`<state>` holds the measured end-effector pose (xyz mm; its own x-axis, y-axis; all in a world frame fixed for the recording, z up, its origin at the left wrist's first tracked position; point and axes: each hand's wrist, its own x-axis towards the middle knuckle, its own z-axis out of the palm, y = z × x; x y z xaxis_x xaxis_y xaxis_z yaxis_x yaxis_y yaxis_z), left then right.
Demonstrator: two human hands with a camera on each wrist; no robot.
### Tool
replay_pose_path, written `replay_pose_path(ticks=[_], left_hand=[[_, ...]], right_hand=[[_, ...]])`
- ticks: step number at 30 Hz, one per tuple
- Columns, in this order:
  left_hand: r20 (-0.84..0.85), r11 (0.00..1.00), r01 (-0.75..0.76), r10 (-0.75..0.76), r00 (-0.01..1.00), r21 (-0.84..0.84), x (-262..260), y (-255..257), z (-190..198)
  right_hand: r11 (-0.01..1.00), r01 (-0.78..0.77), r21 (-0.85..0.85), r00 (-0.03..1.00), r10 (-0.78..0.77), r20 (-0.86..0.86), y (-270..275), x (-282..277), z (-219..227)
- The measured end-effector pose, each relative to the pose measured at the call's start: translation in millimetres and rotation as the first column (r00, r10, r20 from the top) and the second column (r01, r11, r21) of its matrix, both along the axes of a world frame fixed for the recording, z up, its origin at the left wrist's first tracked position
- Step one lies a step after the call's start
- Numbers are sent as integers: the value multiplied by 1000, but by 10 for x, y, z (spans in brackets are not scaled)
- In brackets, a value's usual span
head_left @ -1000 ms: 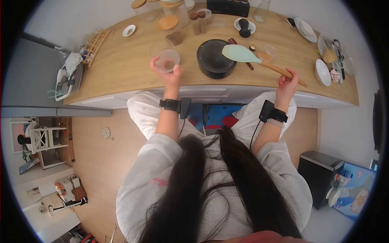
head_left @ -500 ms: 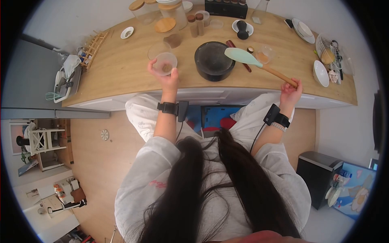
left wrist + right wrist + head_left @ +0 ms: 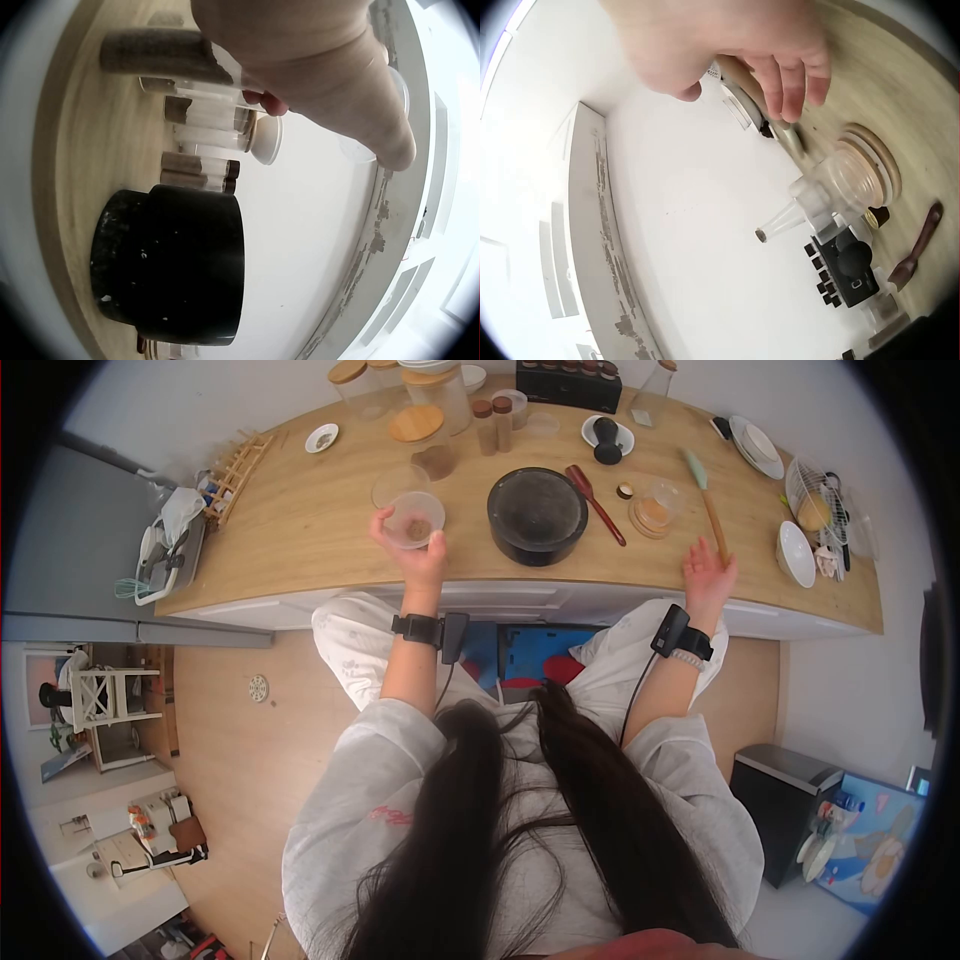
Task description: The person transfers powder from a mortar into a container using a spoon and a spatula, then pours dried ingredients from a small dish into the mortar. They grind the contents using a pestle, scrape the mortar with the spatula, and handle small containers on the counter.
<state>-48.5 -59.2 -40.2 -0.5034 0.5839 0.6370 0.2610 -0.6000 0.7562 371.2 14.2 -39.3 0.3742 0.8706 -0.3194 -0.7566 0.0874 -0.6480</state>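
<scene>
A small clear plastic cup (image 3: 413, 513) with a little brown stuff at its bottom is held in my left hand (image 3: 420, 563), thumb and fingers round its sides, above the counter's front edge. At the right, my right hand (image 3: 708, 575) has loosely straightened fingers beside the handle of a mint-green spatula (image 3: 712, 510). The spatula lies on the counter, its green head pointing to the back. Between the hands stands a black pot (image 3: 538, 520). Right of it lie a dark red spoon-like utensil (image 3: 600, 508) and a clear jar with orange contents (image 3: 656, 508).
Behind the cup stand lidded jars (image 3: 416, 424) and two spice shakers (image 3: 486, 426). A black spice rack (image 3: 568, 385) is at the back. White bowls (image 3: 796, 554) and a wire basket (image 3: 808, 488) crowd the right end; a wooden rack (image 3: 236, 478) stands at the left.
The right hand has lowered the spatula from the air onto the counter at the right, and its fingers have loosened from the handle. The left hand still holds the cup in about the same place.
</scene>
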Motion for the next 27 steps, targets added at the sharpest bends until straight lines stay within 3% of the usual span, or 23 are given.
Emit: replay_pose_path(ticks=[1, 3, 9, 14, 19, 23, 25, 26, 27], left_hand=[[9, 1000, 5, -5, 1000, -9, 5, -4, 6], [34, 1000, -16, 16, 999, 0, 31, 1, 24], [88, 1000, -20, 20, 996, -1, 49, 1, 38], [0, 999, -27, 27, 1000, -41, 48, -32, 114], [-40, 970, 120, -131, 991, -213, 95, 12, 228], [-109, 992, 118, -123, 986, -52, 164, -14, 306], [-287, 999, 24, -30, 957, -23, 128, 8, 252], [-288, 999, 23, -30, 957, -25, 131, -12, 240], [-404, 995, -6, -34, 914, -97, 139, -38, 229]], right_hand=[[1000, -3, 0, 1000, 3, 0, 9, 22, -129], [981, -171, -95, 983, 176, 48, 34, 111, -401], [939, -329, -95, 920, 342, 193, -31, 6, -323], [959, -264, -104, 932, 282, 226, -38, -99, -397], [969, -195, -154, 940, 229, 253, 1, -166, -411], [972, -166, -164, 940, 206, 271, 24, -151, -469], [974, -159, -161, 939, 199, 279, 13, -172, -452], [974, -144, -174, 938, 190, 289, 13, -188, -436], [974, -129, -185, 937, 181, 299, 18, -205, -421]])
